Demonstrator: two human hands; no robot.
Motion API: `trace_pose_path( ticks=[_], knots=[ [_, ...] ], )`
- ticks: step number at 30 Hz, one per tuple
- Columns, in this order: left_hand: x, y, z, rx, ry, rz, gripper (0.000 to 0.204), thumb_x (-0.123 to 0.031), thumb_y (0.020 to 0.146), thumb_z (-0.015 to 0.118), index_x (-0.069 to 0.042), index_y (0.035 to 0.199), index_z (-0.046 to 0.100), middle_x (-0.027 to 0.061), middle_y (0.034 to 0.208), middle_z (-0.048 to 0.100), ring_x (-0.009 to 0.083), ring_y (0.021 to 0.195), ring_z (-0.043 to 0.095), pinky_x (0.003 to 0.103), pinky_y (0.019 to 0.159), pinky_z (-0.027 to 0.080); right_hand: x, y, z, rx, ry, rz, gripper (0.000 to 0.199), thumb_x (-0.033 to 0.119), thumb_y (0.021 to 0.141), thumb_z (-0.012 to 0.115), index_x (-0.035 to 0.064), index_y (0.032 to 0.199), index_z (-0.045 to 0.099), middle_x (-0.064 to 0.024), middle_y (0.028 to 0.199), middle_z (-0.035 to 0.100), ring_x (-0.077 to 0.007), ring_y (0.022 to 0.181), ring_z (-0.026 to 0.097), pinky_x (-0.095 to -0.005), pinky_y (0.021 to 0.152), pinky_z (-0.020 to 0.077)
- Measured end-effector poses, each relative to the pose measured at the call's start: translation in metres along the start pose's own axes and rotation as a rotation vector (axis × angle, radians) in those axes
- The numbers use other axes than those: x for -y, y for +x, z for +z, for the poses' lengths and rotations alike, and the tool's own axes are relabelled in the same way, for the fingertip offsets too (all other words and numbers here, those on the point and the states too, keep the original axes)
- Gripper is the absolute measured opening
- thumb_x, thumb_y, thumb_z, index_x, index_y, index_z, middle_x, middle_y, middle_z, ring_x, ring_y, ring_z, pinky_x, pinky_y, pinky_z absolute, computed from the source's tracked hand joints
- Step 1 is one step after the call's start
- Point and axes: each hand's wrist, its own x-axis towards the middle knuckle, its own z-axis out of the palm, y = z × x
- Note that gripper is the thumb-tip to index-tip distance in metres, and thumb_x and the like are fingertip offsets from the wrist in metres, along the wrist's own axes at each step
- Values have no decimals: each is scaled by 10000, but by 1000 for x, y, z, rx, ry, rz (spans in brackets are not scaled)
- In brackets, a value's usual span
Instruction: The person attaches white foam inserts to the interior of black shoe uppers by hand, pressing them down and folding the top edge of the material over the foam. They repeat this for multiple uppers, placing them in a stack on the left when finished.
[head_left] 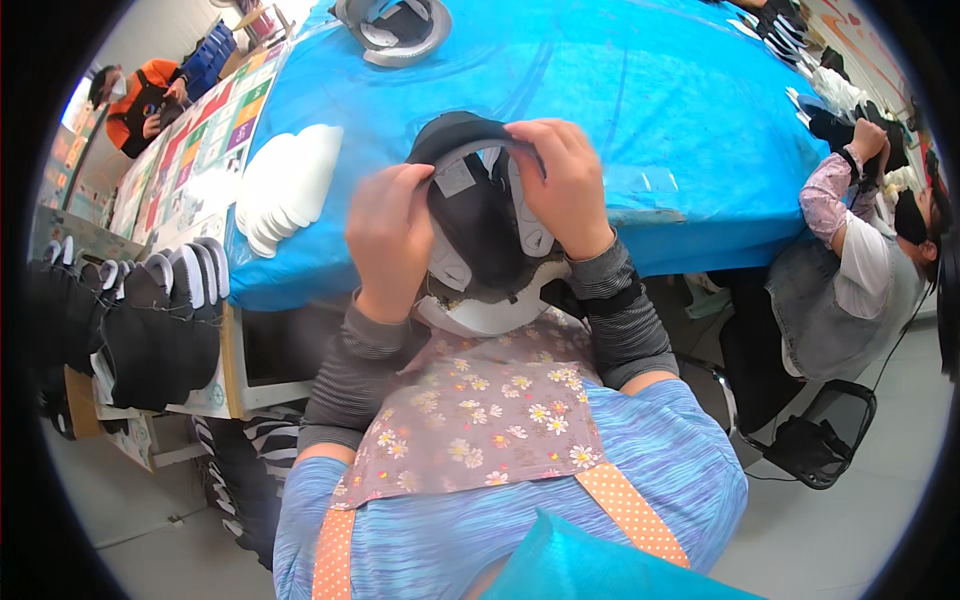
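A round, helmet-like item with a black lining (475,225) sits in front of me at the table's near edge, its hollow side facing up. Its near rim is white (480,318) and rests close to my apron. Light pads with triangular marks line its sides, and a pale label (455,180) shows inside. Along the far rim runs a curved black padded strip (460,130). My left hand (388,235), slightly blurred, pinches the strip's left end. My right hand (565,180) is closed on its right part, thumb inside the opening.
A blue-covered table (680,120) spreads ahead, with another helmet-like item (395,35) at its far side. White flat pieces (285,190) lie fanned at left. Black padded parts (150,320) hang at lower left. Co-workers sit at right (850,260) and far left (145,105).
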Motion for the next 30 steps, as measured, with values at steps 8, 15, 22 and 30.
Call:
trace_pose_path(
  ticks=[8,15,22,30],
  knots=[
    [-4,2,2,-32,6,5,368,-14,796,782,-53,1141,658,131,1087,662,325,971,624,411,838,498,1,2,-2,122,69,19,183,3,825,705,40,1001,671,-117,958,671,-341,907,646,-418,777,530],
    [13,-11,-4,110,-220,-421,522,-106,783,853,-21,1230,599,105,1142,617,209,1002,603,318,815,490,-15,-14,-6,290,259,371,408,79,808,778,33,1188,635,-163,1083,640,-355,992,629,-423,860,519],
    [18,-26,9,12,-263,-361,383,-88,829,838,-1,1090,571,52,890,569,150,810,566,279,771,482,-12,-16,0,157,177,192,423,70,842,768,40,1239,624,-124,1058,605,-273,962,615,-355,826,510],
    [25,-35,6,-56,-86,-146,332,-57,834,815,-18,1061,576,64,951,568,171,828,531,300,712,427,-8,-17,-10,331,341,450,433,86,827,774,54,1230,619,-154,1170,600,-350,1044,625,-408,888,519]
  ],
)
